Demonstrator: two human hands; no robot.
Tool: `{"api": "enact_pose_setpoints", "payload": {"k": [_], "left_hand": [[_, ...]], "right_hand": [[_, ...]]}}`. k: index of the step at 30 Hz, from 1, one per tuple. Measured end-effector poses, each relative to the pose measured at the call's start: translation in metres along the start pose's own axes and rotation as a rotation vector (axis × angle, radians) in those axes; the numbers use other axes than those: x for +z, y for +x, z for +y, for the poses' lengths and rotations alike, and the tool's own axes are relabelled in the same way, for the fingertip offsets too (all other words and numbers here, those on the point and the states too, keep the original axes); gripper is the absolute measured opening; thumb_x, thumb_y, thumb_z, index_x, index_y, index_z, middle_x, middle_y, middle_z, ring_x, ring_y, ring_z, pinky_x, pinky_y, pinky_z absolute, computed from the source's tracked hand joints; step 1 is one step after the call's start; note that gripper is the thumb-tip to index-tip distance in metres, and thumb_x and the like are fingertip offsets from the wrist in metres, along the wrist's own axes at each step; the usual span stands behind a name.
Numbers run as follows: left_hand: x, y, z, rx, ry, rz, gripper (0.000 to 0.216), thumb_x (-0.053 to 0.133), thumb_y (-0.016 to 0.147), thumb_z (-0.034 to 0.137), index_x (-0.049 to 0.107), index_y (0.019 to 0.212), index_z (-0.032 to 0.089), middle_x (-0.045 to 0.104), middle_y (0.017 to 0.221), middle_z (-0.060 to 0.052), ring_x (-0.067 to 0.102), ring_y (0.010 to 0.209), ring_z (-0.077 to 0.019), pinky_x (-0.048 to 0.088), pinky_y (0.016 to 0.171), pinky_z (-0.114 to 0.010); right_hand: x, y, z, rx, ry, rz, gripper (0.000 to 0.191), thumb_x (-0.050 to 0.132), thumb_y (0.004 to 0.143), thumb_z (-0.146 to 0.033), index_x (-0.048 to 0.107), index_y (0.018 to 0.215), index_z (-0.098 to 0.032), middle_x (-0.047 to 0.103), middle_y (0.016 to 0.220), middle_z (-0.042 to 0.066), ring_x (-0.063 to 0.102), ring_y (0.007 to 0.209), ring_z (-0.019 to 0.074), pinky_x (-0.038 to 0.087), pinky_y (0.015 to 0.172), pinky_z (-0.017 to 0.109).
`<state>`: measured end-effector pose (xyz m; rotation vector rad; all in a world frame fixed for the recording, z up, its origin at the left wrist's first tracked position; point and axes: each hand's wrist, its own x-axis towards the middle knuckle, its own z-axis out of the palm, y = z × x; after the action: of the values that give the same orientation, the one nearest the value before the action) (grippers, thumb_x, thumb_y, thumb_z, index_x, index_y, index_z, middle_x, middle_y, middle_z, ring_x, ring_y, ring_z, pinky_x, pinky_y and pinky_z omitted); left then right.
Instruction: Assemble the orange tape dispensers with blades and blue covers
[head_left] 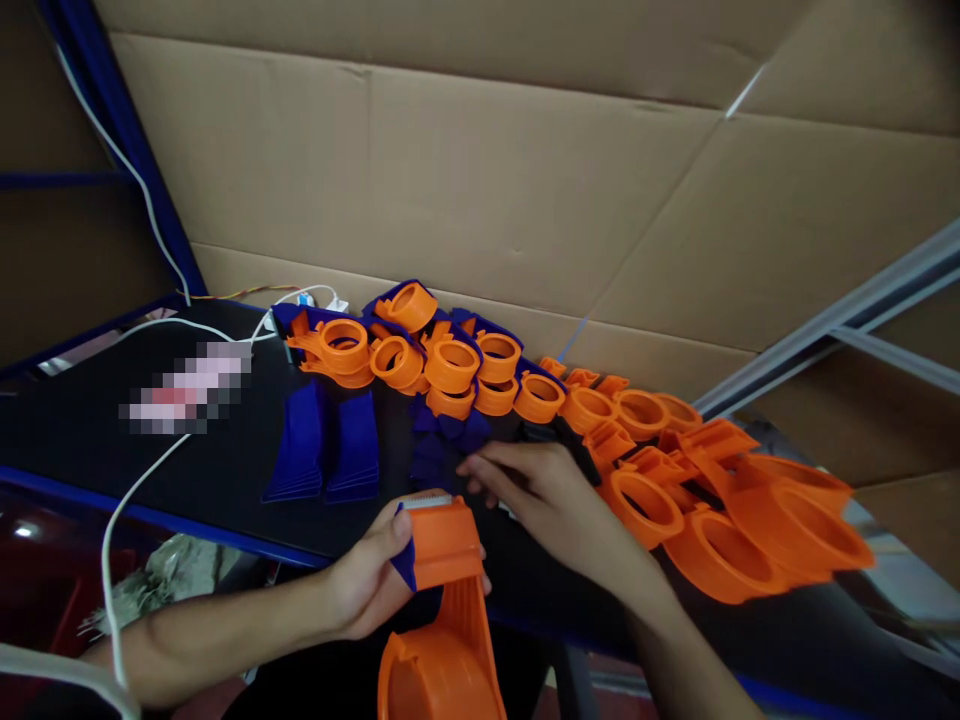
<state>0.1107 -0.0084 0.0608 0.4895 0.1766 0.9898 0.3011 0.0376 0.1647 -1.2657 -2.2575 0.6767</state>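
Note:
An orange tape dispenser (448, 545), with a toothed metal blade (427, 502) along its top edge and a dark blue piece at its side, is gripped in my left hand (375, 575). Its large ring (442, 680) hangs low toward me. My right hand (536, 490) reaches over the table just right of the dispenser. Its thumb and forefinger are pinched together beside a pile of small blue pieces (442, 445); whatever sits between the fingertips is too small to make out.
Two stacks of curved blue plates (294, 445) lie left of the pile on the black table (232, 490). Behind are piled dispensers with blue parts (454, 365); all-orange ones (724, 550) crowd the right. White cables (112, 560) cross the left side. A cardboard wall (450, 170) closes the back.

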Motion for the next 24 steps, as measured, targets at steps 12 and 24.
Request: {"api": "enact_pose_setpoints", "payload": {"k": [12,24], "left_hand": [[-0.001,-0.001,0.002,-0.041,0.069,0.049,0.056,0.072,0.079,0.059,0.066,0.110,0.012,0.077,0.093,-0.014,0.075,0.078,-0.0251,0.055,0.078,-0.037],[0.019,-0.001,0.014,-0.100,0.032,0.147,0.047,0.053,0.094,0.056,0.064,0.116,0.017,0.069,0.101,-0.010,0.069,0.086,-0.0243,0.055,0.088,-0.051]], "right_hand": [[0.078,0.102,-0.016,0.034,-0.333,-0.086,0.033,0.063,0.088,-0.037,0.068,0.062,-0.018,0.065,0.059,0.004,0.057,0.059,0.0154,0.031,0.055,0.026],[0.011,0.064,-0.011,0.001,-0.347,0.382,0.012,0.059,0.089,-0.019,0.070,0.086,-0.018,0.073,0.080,0.003,0.067,0.072,0.0158,0.047,0.070,0.026]]}}
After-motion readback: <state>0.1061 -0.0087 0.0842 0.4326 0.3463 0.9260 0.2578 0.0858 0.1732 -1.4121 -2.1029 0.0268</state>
